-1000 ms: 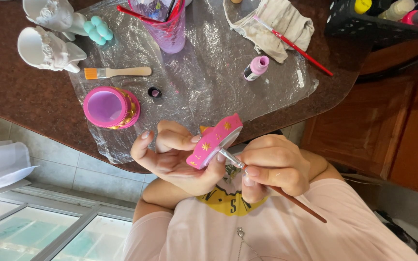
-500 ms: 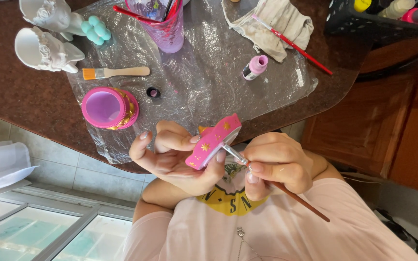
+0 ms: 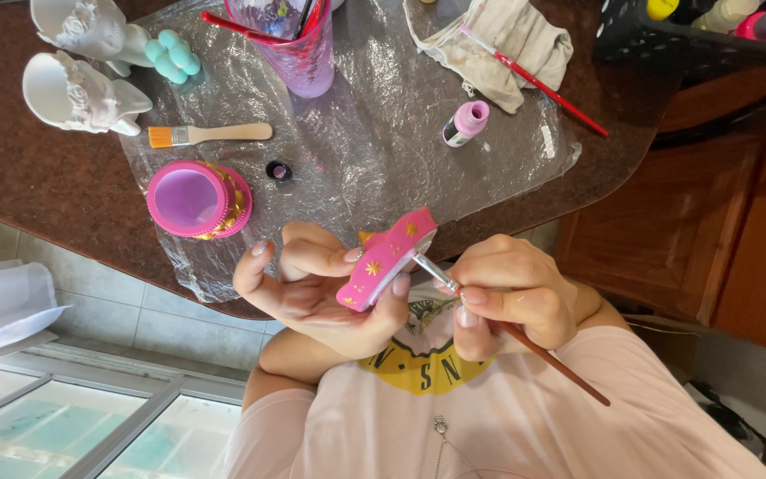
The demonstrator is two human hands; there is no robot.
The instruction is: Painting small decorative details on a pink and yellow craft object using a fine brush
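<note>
My left hand (image 3: 312, 288) grips a pink lid (image 3: 386, 258) with gold stars, tilted on its edge in front of my chest. My right hand (image 3: 511, 297) pinches a thin brown-handled paintbrush (image 3: 525, 341); its metal ferrule and tip touch the lid's pale underside. A matching round pink box (image 3: 197, 199) with gold trim stands open on the plastic sheet (image 3: 374, 133) to the left.
On the dark stone counter (image 3: 37, 186) lie a flat orange-bristled brush (image 3: 210, 134), a small pink paint bottle (image 3: 466, 122) with its black cap (image 3: 278, 170) apart, a purple cup (image 3: 294, 44) of brushes, a rag (image 3: 498, 40) with a red brush (image 3: 538, 84), and white figurines (image 3: 77, 93).
The lid and both hands have shifted slightly up and left. The brush tip has slid a little along the lid's underside, and its handle now points lower right.
</note>
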